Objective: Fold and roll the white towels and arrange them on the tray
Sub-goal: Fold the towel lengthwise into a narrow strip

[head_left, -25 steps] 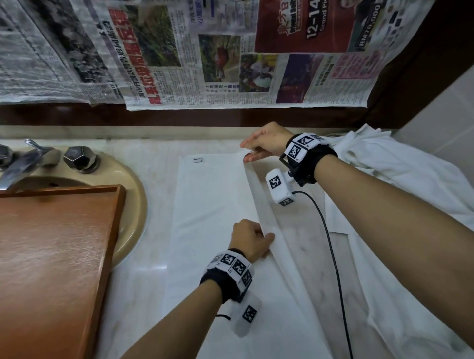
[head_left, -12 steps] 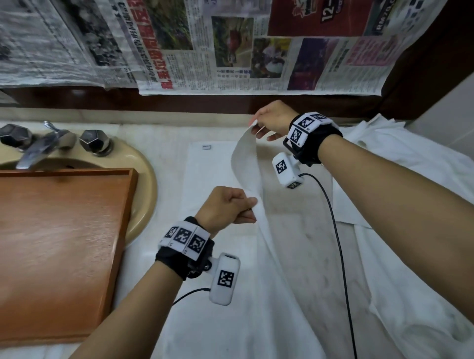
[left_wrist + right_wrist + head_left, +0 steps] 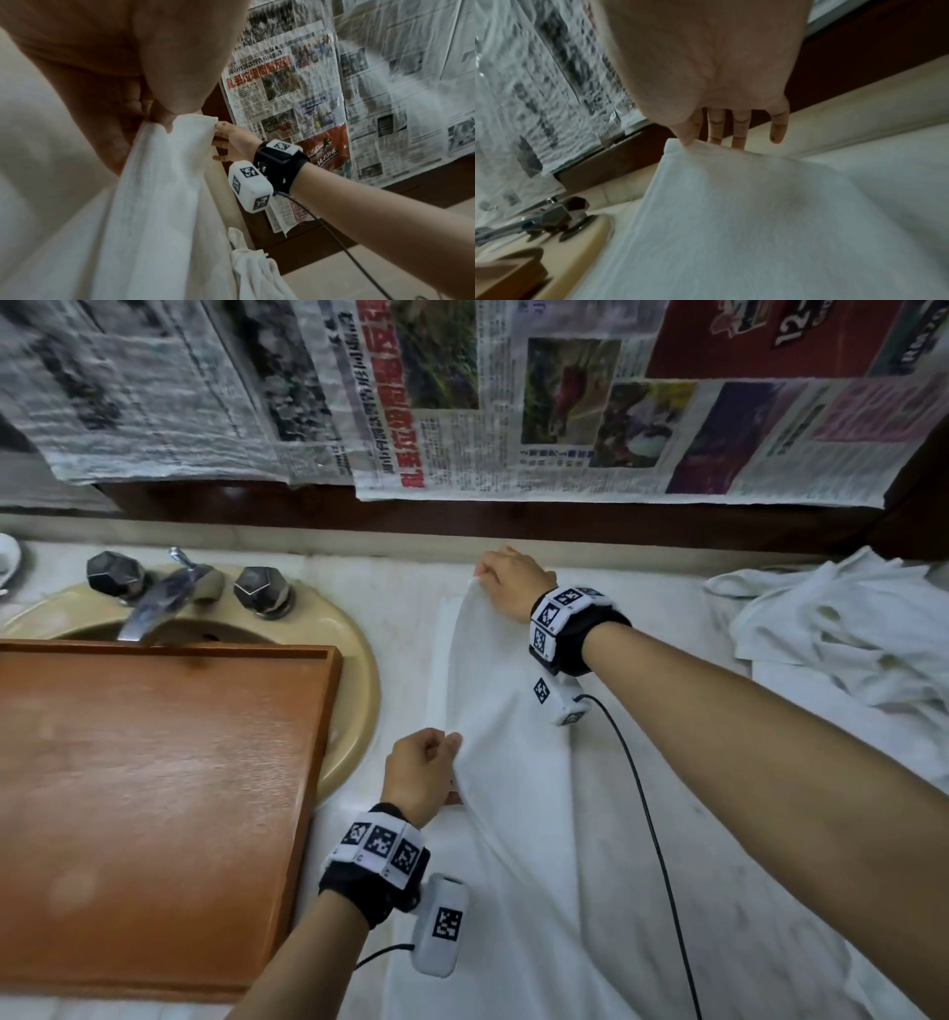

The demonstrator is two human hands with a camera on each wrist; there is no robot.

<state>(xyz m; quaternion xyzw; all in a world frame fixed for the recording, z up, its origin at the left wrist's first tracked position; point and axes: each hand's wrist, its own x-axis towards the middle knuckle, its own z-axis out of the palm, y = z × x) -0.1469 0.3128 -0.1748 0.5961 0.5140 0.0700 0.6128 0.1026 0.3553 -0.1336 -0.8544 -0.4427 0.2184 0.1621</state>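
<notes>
The white towel lies on the surface, long axis running away from the person, just right of the wooden tray. The right hand pinches the far corner of the long edge; the left hand grips the same edge nearer the body. The lifted edge stands above the towel's left half. Judged next: lay this edge leftward, parallel to the long axis, to complete the lengthwise fold.
</notes>
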